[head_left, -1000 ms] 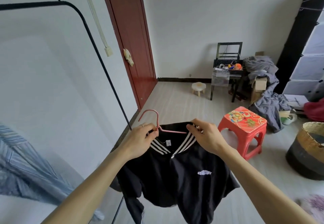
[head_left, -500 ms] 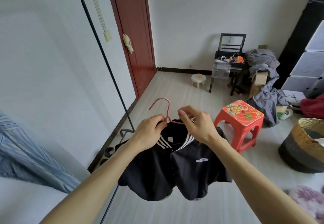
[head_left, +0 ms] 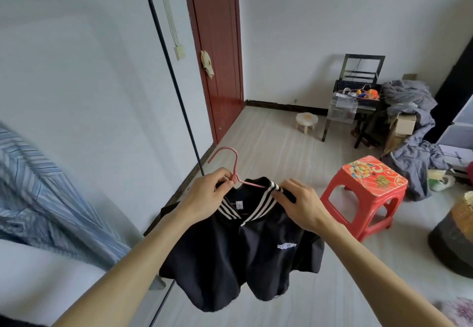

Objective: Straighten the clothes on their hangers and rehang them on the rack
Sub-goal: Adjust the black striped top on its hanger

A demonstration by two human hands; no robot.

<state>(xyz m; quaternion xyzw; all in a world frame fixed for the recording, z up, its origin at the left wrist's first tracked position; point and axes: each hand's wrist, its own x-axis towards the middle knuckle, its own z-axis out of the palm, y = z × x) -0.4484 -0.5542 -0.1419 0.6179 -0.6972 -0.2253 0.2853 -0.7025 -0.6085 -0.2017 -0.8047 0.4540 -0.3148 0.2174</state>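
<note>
A black shirt (head_left: 245,255) with a white-striped collar hangs on a pink wire hanger (head_left: 231,163) in front of me. My left hand (head_left: 204,196) pinches the hanger at the base of its hook, by the left collar. My right hand (head_left: 299,201) grips the striped collar on the shirt's right shoulder. The black metal rack (head_left: 166,53) curves down along the white wall on my left, its top bar near the frame's upper edge. A blue striped garment (head_left: 38,193) hangs from the rack at the far left.
A red plastic stool (head_left: 368,193) stands to the right of the shirt. A dark woven basket (head_left: 455,234) sits at the right edge. Grey clothes (head_left: 414,127) are piled by a small black table (head_left: 358,106). A red door (head_left: 217,45) is ahead, with a little white stool (head_left: 305,120) beyond.
My right hand slid outward from the hanger's neck to the right collar and shoulder. The shirt spread wider on the hanger. The left hand kept its hold.
</note>
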